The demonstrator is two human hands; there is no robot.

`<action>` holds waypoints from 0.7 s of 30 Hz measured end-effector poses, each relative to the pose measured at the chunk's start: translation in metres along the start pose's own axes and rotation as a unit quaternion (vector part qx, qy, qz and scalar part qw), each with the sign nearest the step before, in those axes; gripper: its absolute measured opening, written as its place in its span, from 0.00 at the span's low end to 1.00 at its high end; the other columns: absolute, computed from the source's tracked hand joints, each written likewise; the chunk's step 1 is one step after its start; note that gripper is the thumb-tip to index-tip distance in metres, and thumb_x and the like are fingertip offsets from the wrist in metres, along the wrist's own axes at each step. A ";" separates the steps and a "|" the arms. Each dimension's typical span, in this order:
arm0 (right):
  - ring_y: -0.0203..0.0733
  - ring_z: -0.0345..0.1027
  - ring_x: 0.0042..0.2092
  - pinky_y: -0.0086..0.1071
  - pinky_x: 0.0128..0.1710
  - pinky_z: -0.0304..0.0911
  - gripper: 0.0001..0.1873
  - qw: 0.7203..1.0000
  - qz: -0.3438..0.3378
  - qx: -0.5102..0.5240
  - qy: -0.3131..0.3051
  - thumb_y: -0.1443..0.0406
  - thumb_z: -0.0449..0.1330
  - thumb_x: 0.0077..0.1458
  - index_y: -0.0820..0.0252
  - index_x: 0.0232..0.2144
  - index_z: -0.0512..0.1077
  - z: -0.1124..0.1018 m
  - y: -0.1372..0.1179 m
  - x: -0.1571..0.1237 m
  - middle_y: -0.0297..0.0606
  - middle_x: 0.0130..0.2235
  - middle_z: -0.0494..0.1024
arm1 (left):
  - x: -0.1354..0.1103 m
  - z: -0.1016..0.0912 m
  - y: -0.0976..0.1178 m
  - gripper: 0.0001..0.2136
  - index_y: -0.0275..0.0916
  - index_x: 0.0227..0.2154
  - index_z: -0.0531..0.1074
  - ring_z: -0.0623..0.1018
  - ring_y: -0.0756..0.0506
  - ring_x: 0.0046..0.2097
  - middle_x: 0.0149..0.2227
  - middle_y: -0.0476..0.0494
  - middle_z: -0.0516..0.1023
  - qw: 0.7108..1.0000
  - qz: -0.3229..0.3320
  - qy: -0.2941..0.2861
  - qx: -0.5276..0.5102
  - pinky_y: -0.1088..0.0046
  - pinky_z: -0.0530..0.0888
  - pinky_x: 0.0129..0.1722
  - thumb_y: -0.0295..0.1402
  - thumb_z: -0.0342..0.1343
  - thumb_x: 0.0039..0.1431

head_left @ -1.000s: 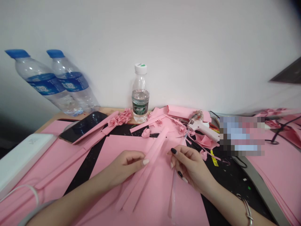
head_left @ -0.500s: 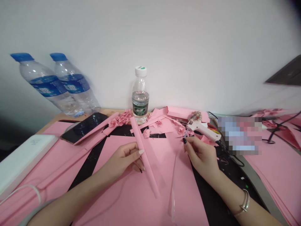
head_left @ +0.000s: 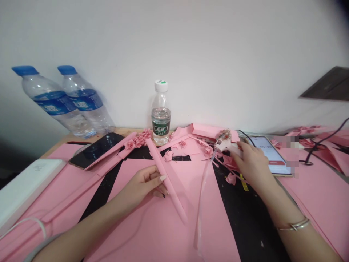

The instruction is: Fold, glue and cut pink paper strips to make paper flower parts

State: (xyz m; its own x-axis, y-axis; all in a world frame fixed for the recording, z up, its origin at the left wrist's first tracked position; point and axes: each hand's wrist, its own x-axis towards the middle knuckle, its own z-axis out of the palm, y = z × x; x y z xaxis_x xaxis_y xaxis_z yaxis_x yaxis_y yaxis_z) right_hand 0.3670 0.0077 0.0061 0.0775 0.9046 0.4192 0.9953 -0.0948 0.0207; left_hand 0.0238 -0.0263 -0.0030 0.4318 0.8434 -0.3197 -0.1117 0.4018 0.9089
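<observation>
left hand curled around rolled pink paper tube, right hand stretched forward onto white glue gun, grip unclear

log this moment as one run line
left hand: holds rolled pink paper tube | right hand: touching white hot glue gun

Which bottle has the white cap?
The short green-labelled bottle, standing upright. The left blue-capped bottle and right blue-capped bottle both lean against the wall.
</observation>
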 end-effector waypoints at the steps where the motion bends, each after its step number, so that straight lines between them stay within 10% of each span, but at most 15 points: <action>1: 0.61 0.68 0.43 0.48 0.37 0.63 0.21 1.000 0.000 -0.004 -0.003 0.57 0.50 0.62 0.65 0.50 0.70 0.000 0.000 0.000 0.53 0.42 0.77 | 0.000 0.000 0.000 0.17 0.36 0.34 0.72 0.78 0.49 0.29 0.27 0.48 0.77 1.000 -0.001 0.000 0.001 0.74 0.74 0.31 0.44 0.66 0.51; 9: 0.59 0.67 0.46 0.50 0.44 0.64 0.23 0.988 -0.058 0.112 0.089 0.62 0.47 0.63 0.67 0.56 0.67 -0.004 -0.009 0.002 0.56 0.43 0.75 | 0.000 -0.001 0.000 0.15 0.36 0.35 0.72 0.78 0.48 0.30 0.28 0.47 0.77 1.000 0.003 -0.005 0.010 0.72 0.75 0.31 0.43 0.65 0.54; 21: 0.59 0.68 0.49 0.48 0.46 0.63 0.23 0.987 -0.113 0.118 -0.002 0.62 0.49 0.63 0.70 0.56 0.66 0.014 -0.049 0.008 0.57 0.47 0.76 | 0.000 0.000 0.000 0.15 0.36 0.33 0.72 0.78 0.47 0.30 0.27 0.48 0.77 1.000 0.005 -0.014 0.017 0.72 0.74 0.31 0.43 0.65 0.53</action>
State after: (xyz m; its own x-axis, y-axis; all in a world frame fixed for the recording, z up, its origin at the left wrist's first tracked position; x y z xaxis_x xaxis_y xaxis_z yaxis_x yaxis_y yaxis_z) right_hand 0.3196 0.0257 -0.0043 -0.1479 0.8935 0.4240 0.9733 0.2077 -0.0982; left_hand 0.0241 -0.0262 -0.0029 0.4560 0.8363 -0.3043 -0.0858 0.3816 0.9203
